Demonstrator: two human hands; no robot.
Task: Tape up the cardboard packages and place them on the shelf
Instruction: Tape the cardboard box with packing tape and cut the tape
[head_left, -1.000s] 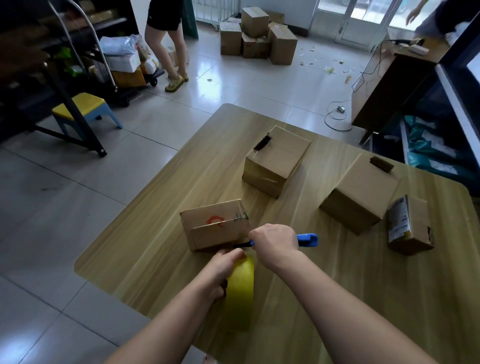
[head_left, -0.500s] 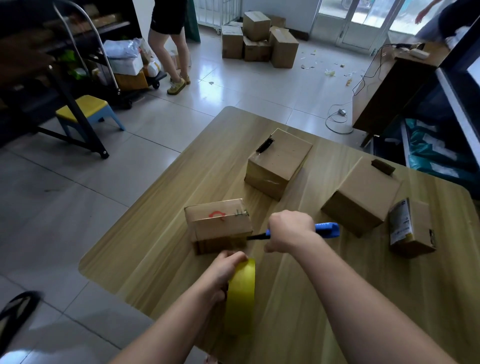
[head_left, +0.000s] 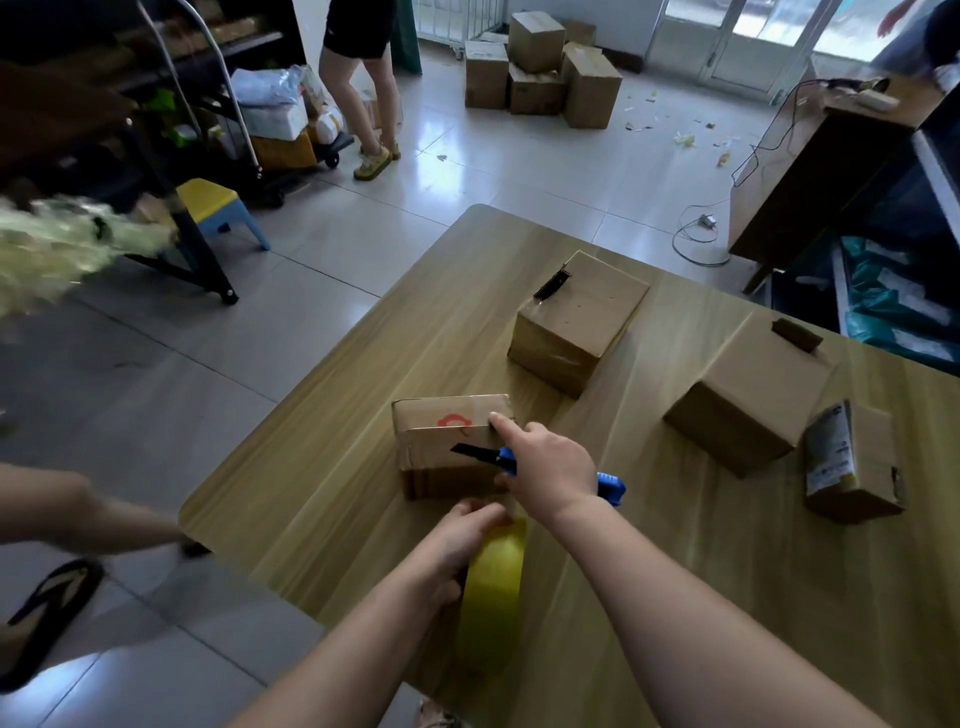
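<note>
**Wooden table (head_left: 337, 493) with four boxes, the nearest one in hand**

Four cardboard packages stand on the wood. The red-marked box (head_left: 441, 447) is nearest the person. The three other boxes lie well apart from it, further back and to the right: one with a dark tab (head_left: 582, 322), a larger one (head_left: 748, 400), and a labelled one (head_left: 852, 462).

The red-marked box lies straight ahead of the hands, with its long axis running left to right across the person. The right hand (head_left: 550, 478) is the nearer. Its fingers are curled round the single utility knife (head_left: 610, 487), whose blade points left over the box. Its index finger is stretched out and touches the box's top right edge.

The left hand (head_left: 462, 540) grips the one tape roll (head_left: 493, 587), yellow and standing on edge just behind the box's near face. Whether a strip joins the roll to the box cannot be made out.

The coming cut or press seems to depend on that short gap between roll and box.
</note>
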